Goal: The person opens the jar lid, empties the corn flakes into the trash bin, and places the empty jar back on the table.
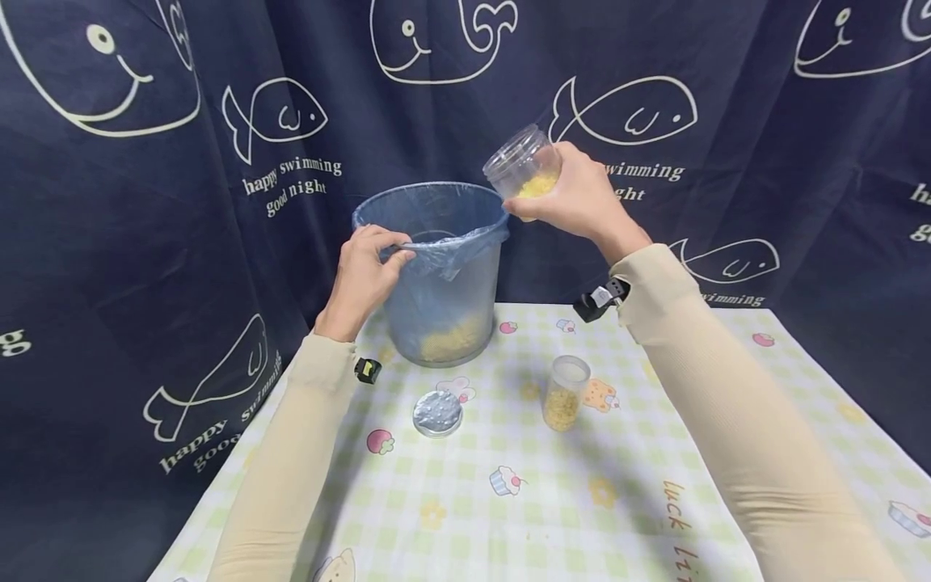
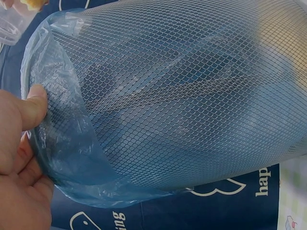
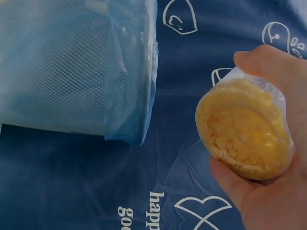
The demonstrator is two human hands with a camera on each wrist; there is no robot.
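Note:
My right hand (image 1: pixel 582 194) grips a clear plastic jar (image 1: pixel 520 162), tilted with its open mouth toward the bin and above the rim's right side. Yellow crumbly bits (image 1: pixel 538 185) lie at the jar's lower end; the right wrist view shows them through the jar's bottom (image 3: pixel 244 129). With thumb and fingers, my left hand (image 1: pixel 367 263) pinches the near-left rim of a mesh trash bin (image 2: pixel 192 96). A blue plastic bag (image 1: pixel 451 246) lines the bin and folds over its rim. Pale yellow bits (image 1: pixel 458 338) show through the wall at the bin's bottom.
On the checked tablecloth (image 1: pixel 465 525) stands a small clear container (image 1: pixel 566 392) part filled with pale yellow bits. A round silver foil-faced lid (image 1: pixel 437 412) lies left of it, in front of the bin. Dark blue curtains (image 1: pixel 451 113) with fish drawings hang behind and at the sides.

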